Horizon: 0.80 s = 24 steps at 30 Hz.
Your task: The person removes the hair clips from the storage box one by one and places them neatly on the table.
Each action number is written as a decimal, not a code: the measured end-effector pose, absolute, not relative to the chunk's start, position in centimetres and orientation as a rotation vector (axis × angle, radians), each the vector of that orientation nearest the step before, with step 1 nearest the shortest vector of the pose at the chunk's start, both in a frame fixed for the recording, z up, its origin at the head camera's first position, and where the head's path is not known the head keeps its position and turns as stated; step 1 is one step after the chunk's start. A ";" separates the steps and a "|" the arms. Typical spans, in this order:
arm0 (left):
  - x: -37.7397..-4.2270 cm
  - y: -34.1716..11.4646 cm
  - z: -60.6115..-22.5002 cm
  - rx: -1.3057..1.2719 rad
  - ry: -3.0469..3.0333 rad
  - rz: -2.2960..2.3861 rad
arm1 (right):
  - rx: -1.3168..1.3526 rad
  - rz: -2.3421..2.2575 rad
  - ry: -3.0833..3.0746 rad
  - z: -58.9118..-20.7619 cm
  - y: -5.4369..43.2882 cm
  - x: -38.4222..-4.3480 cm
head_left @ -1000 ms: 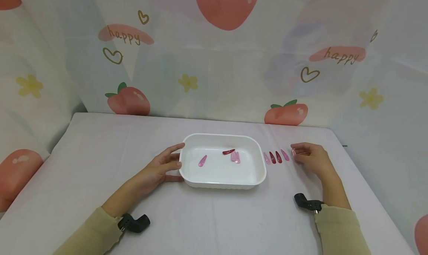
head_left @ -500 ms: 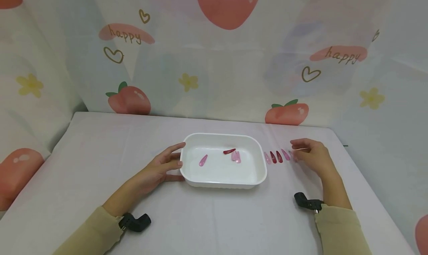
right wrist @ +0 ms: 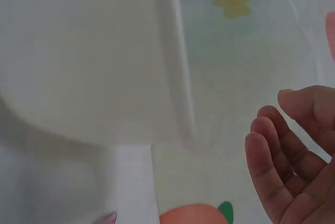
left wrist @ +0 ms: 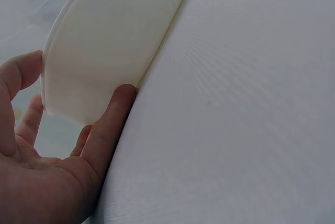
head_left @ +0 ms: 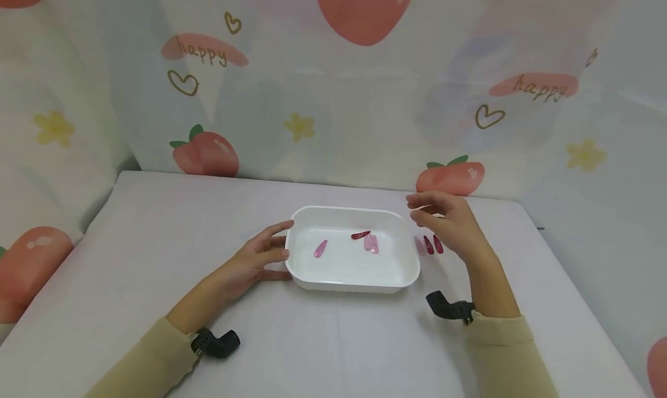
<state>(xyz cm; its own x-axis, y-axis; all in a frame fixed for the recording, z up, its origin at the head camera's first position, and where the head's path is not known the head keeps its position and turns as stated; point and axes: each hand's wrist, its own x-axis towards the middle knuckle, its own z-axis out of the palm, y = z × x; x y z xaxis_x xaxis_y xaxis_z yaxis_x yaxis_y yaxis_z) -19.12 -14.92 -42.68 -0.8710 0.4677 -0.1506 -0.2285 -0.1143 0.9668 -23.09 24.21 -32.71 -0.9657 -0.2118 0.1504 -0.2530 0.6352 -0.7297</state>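
Note:
My left hand [head_left: 245,265] touches the left end of a white plastic tray [head_left: 344,285], its fingertips at the rim and outer wall; the left wrist view shows a finger lying low along the wall [left wrist: 78,72]. Inside the tray lie a pink snap hair clip [head_left: 320,248], a dark red hair clip [head_left: 361,235] and pale pink hair clips [head_left: 371,243] side by side. Above the tray's right corner hangs my right hand [head_left: 445,218], fingers loosely bent and nothing between them. Beside the tray, a pale pink clip [head_left: 420,245] and two red clips [head_left: 438,244] form a row, partly covered by this hand.
A white cloth [head_left: 292,340] covers the table. Behind it rises a printed curtain [head_left: 354,126] with fruit and flowers, and another side of it stands at the left. Black wrist cameras [head_left: 449,308] stick out from both sleeves.
My right hand has let go of a pink clip at the right end of the row, then lifted and moved left toward the tray. The left hand stays at the tray.

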 end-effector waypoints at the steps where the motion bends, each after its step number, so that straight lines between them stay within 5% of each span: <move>1: -19.2 -14.9 -42.7 0.260 1.711 2.030 | 0.420 1.268 -2.790 -32.5 23.6 -23.4; 12: -19.2 -14.9 -42.6 0.260 1.715 2.019 | 0.556 1.532 -2.734 -32.4 19.5 -24.8; 24: -19.1 -14.9 -42.6 0.252 1.715 2.024 | 0.713 1.062 -3.141 -34.3 18.0 -24.4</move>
